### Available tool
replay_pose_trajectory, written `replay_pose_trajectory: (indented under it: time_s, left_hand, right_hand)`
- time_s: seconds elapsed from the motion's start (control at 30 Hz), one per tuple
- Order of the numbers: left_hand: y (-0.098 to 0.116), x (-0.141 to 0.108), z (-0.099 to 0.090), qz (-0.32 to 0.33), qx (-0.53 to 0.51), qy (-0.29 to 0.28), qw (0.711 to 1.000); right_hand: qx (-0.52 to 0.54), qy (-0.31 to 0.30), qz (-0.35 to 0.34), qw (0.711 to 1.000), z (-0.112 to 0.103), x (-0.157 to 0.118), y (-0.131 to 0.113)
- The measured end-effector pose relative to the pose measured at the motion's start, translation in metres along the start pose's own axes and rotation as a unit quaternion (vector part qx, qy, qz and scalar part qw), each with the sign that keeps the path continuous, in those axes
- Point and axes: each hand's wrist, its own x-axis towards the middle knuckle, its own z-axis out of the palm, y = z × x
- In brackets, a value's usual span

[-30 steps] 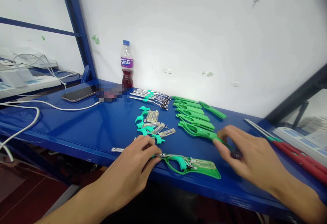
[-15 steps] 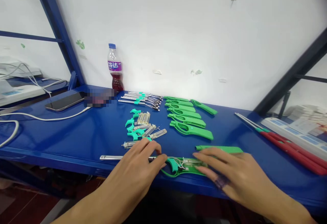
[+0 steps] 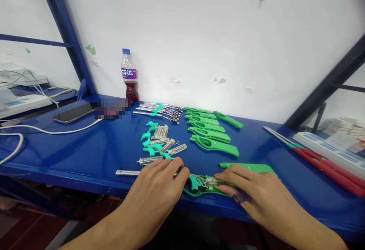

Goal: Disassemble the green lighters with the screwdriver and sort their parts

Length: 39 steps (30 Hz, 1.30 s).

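Note:
An opened long-neck lighter lies at the bench's front edge, its green half shell [image 3: 196,194] facing up. Inside show a teal trigger [image 3: 195,182], white wires and a clear fuel tank [image 3: 214,182]. My left hand [image 3: 158,189] is closed around the front of the shell, where the metal tube [image 3: 127,172] comes out to the left; the fingertips hide the joint. My right hand [image 3: 256,189] grips the handle end, fingers over the tank and thumb along the near side. Just behind that hand rests a loose green shell half [image 3: 251,167].
Beyond my hands lie clear fuel tanks [image 3: 177,149], teal triggers [image 3: 151,151], metal tubes with wires [image 3: 148,113] and several green shells [image 3: 215,146]. Red lighters [image 3: 322,166] and a power strip [image 3: 327,149] are rightward. A drink bottle [image 3: 129,75] and a phone [image 3: 74,112] stand leftward.
The metal tube and my left hand have shifted slightly right. My right fingers have moved a little on the handle end, and both hands still hold the lighter.

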Motion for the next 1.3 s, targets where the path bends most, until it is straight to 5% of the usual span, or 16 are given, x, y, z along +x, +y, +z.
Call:
replay_pose_trajectory:
  time_s: [0.13,0.27,0.43,0.53,0.7,0.93,1.03,1.3]
  left_hand:
    - [-0.014,-0.003,-0.013,-0.020,0.000,0.024,1.000]
    - [-0.055,-0.016,-0.035,-0.100,0.050,0.058,0.992]
    - [-0.120,-0.046,-0.043,-0.277,0.021,-0.027,0.960]
    - [-0.134,-0.054,-0.035,-0.302,0.000,-0.078,0.950]
    - [-0.088,-0.035,-0.019,-0.214,0.065,-0.016,0.975]
    - [-0.003,0.012,0.011,-0.023,-0.096,0.016,0.995]
    - [0.007,0.020,0.021,0.026,-0.097,0.012,0.995]
    - [0.004,0.018,0.031,0.018,-0.130,0.057,0.990]
  right_hand:
    - [0.003,0.002,0.007,1.000,0.001,-0.002,0.000]
    - [-0.004,-0.002,0.002,1.000,0.000,-0.003,-0.001]
    - [-0.037,0.015,-0.019,0.999,-0.002,-0.001,-0.003]
    - [-0.044,0.035,-0.023,0.998,-0.003,0.001,-0.005]
    - [-0.014,0.055,0.010,0.998,0.001,0.000,-0.007]
    - [0.002,0.112,0.026,0.993,0.013,0.000,-0.015]
    - [-0.006,0.130,0.027,0.991,0.019,-0.004,-0.016]
    - [0.012,0.121,0.044,0.992,0.029,-0.016,-0.015]
